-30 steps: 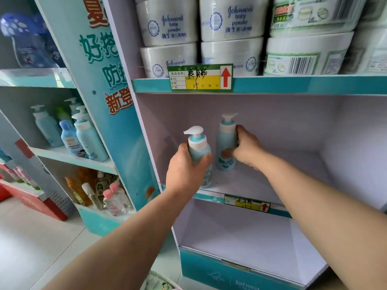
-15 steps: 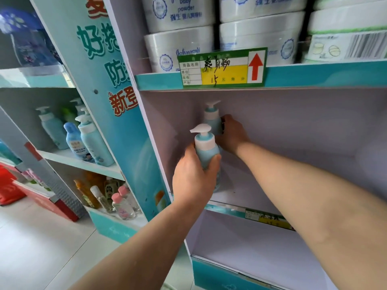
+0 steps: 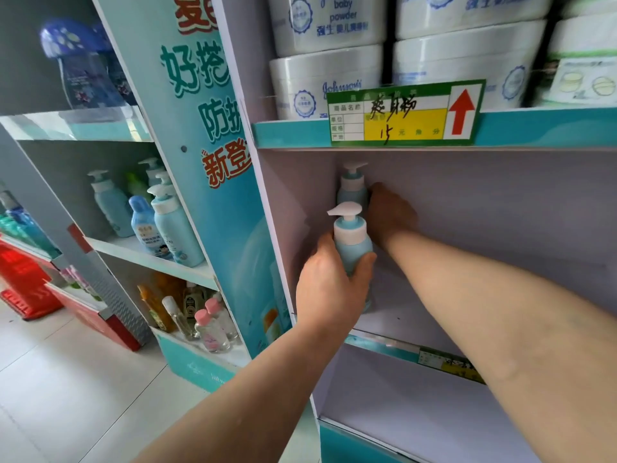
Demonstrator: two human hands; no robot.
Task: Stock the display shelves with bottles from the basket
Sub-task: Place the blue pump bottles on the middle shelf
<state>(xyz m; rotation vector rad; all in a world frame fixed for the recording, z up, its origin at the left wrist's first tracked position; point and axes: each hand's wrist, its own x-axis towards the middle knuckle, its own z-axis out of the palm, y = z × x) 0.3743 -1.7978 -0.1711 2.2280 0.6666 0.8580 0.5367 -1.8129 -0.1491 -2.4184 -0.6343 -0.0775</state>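
Observation:
Two light-blue pump bottles with white pump heads are on the middle shelf (image 3: 377,340) of the white and teal display stand. My left hand (image 3: 329,292) grips the nearer bottle (image 3: 350,235) round its body, upright near the shelf's left wall. Deeper in, my right hand (image 3: 389,212) holds the farther bottle (image 3: 350,188) from its right side, close to the back left corner. The farther bottle's lower part is hidden behind the nearer one. The basket is out of view.
White baby powder tubs (image 3: 325,78) fill the shelf above, behind a green and yellow price tag (image 3: 404,113). The shelf below (image 3: 417,419) holds nothing. A neighbouring rack at left carries pump bottles (image 3: 173,225) and small pink-capped bottles (image 3: 208,329). A red crate (image 3: 20,282) sits on the floor.
Both hands have pushed their bottles deeper and leftward on the middle shelf. The right hand's bottle has gone toward the back corner, and the view has moved closer.

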